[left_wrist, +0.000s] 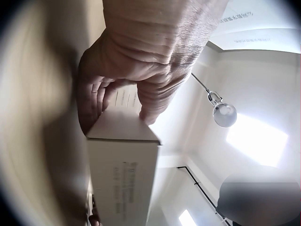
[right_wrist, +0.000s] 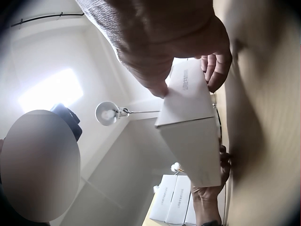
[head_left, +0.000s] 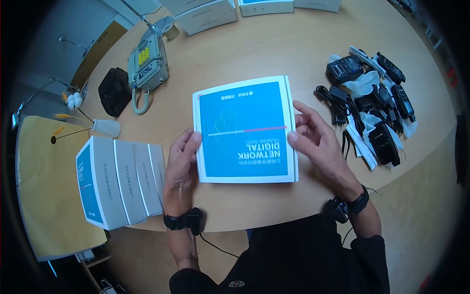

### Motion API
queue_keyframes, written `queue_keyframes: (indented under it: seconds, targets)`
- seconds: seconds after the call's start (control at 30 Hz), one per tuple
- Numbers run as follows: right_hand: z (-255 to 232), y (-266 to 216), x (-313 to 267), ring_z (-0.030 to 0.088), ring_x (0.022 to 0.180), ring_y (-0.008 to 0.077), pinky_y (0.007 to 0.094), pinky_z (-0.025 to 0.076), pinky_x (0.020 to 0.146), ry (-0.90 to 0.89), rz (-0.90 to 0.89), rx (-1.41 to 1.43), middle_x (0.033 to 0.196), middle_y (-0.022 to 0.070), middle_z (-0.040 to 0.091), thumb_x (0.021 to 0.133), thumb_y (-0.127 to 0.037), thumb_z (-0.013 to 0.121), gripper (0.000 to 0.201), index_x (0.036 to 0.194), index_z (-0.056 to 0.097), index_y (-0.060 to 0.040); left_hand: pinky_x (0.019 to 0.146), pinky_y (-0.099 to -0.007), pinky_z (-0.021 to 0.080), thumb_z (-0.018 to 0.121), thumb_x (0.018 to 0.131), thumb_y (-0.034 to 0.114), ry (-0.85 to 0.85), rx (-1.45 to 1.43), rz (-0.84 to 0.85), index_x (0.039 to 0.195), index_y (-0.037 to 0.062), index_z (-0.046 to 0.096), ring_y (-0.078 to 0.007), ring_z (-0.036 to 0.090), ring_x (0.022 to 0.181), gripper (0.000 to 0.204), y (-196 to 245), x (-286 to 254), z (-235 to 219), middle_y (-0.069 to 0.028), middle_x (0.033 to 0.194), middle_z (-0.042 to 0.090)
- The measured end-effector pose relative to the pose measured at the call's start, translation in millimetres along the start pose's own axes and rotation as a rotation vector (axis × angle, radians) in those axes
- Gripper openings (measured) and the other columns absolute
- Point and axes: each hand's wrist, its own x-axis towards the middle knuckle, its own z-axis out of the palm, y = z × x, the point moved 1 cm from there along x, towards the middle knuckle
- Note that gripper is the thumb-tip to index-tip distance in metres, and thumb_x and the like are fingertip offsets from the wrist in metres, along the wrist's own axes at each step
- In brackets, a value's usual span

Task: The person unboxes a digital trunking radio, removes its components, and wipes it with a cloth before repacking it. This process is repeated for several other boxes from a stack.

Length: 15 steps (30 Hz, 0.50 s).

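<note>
A flat white box (head_left: 245,110) with a blue printed top lies between my hands in the head view, its "NETWORK DIGITAL" lettering upside down. My left hand (head_left: 179,159) grips its left side, thumb on the top edge and fingers lower down the side wall. On the opposite side my right hand (head_left: 320,139) holds it the same way, the thumb near the top's right edge. The left wrist view shows a plain side wall of the box (left_wrist: 123,176) with small print. In the right wrist view, thumb and fingers clasp the white box (right_wrist: 188,101) from both faces.
Several matching boxes (head_left: 129,181) stand in a row at the left, more boxes (head_left: 208,19) at the far edge. A grey telephone (head_left: 149,61), black case (head_left: 115,91) and white vase (head_left: 106,128) sit left. Radios, chargers and cables (head_left: 369,105) are heaped on the right.
</note>
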Motion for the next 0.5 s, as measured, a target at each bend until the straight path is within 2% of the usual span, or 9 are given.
queue_keyframes:
  seconds: [0.07,0.1,0.17,0.2,0.23,0.3,0.37,0.47,0.5]
  targets:
    - [0.3,0.8,-0.9,0.057,0.109,0.0138,0.0282,0.050,0.094,-0.046,-0.141,-0.101,0.122,0.0110,0.054,0.096,-0.035,0.074,0.082,0.154,0.033,0.0069,0.085,-0.0244,0.049,0.072,0.096,0.036,-0.092,0.031,0.108,0.138,-0.0036,0.055,-0.0096,0.060,0.094,0.060,1.7,2.2,-2.6,-0.0039,0.108,0.064]
    - [-1.7,-1.0,0.0,0.057,0.109,0.0138,0.0282,0.050,0.094,-0.046,-0.151,-0.106,0.122,0.0110,0.054,0.096,-0.035,0.074,0.082,0.154,0.033,0.0069,0.085,-0.0244,0.049,0.072,0.096,0.036,-0.096,0.030,0.118,0.138,-0.0036,0.055,-0.0096,0.060,0.094,0.060,3.3,-0.7,-1.6,-0.0039,0.108,0.064]
    - [-4.8,-5.9,2.3,0.055,0.120,0.0180,0.0328,0.047,0.101,-0.067,-0.287,-0.035,0.134,0.0148,0.054,0.096,-0.040,0.071,0.083,0.154,0.033,0.0065,0.091,-0.0282,0.050,0.071,0.097,0.034,-0.131,0.029,0.223,0.140,-0.0051,0.055,-0.0143,0.062,0.101,0.060,10.4,-7.1,2.7,-0.0083,0.115,0.065]
    - [-5.0,-4.2,0.2,0.054,0.125,0.0202,0.0346,0.045,0.105,-0.022,-0.302,0.034,0.139,0.0170,0.055,0.096,-0.043,0.068,0.078,0.150,0.041,0.0052,0.091,-0.0282,0.050,0.071,0.097,0.034,-0.131,0.028,0.226,0.140,-0.0051,0.055,-0.0143,0.062,0.101,0.060,13.0,-8.0,2.7,-0.0083,0.115,0.065]
    - [-8.2,-7.5,-0.6,0.054,0.125,0.0202,0.0346,0.045,0.105,-0.021,-0.300,0.034,0.139,0.0170,0.055,0.096,-0.043,0.068,0.078,0.150,0.041,0.0052,0.093,-0.0297,0.050,0.071,0.097,0.035,-0.165,0.149,0.275,0.139,-0.0058,0.056,-0.0160,0.063,0.103,0.060,15.3,-9.9,1.9,-0.0105,0.118,0.065]
    - [-15.5,-22.0,-3.6,0.058,0.121,0.0200,0.0343,0.046,0.105,-0.165,-0.043,-0.047,0.130,0.0145,0.062,0.093,-0.040,0.072,0.071,0.144,0.050,0.0046,0.095,-0.0313,0.050,0.070,0.097,0.036,-0.196,0.269,0.319,0.138,-0.0065,0.058,-0.0177,0.063,0.105,0.060,19.1,-13.2,1.5,-0.0128,0.121,0.065]
    - [-9.3,-29.0,-7.2,0.064,0.111,0.0191,0.0340,0.049,0.101,-0.328,0.047,-0.138,0.120,0.0124,0.067,0.092,-0.032,0.076,0.061,0.137,0.058,0.0052,0.094,-0.0307,0.051,0.071,0.096,0.040,-0.237,0.308,0.303,0.129,-0.0071,0.064,-0.0175,0.063,0.109,0.058,23.4,-13.1,2.4,-0.0143,0.121,0.064]
    - [-6.2,-17.3,-7.2,0.064,0.110,0.0180,0.0328,0.050,0.099,-0.340,0.095,-0.158,0.119,0.0139,0.067,0.092,-0.029,0.076,0.059,0.136,0.058,0.0056,0.093,-0.0322,0.055,0.064,0.098,0.051,-0.173,0.190,0.323,0.138,-0.0068,0.056,-0.0198,0.065,0.110,0.071,14.2,-3.6,-5.7,-0.0148,0.126,0.061]
    - [-5.6,-12.5,-6.8,0.064,0.110,0.0181,0.0324,0.051,0.098,-0.238,0.068,-0.084,0.119,0.0150,0.066,0.091,-0.027,0.078,0.060,0.135,0.054,0.0064,0.093,-0.0322,0.055,0.064,0.098,0.051,-0.176,0.184,0.332,0.138,-0.0068,0.056,-0.0198,0.065,0.110,0.071,15.1,-3.6,-6.2,-0.0148,0.126,0.061]
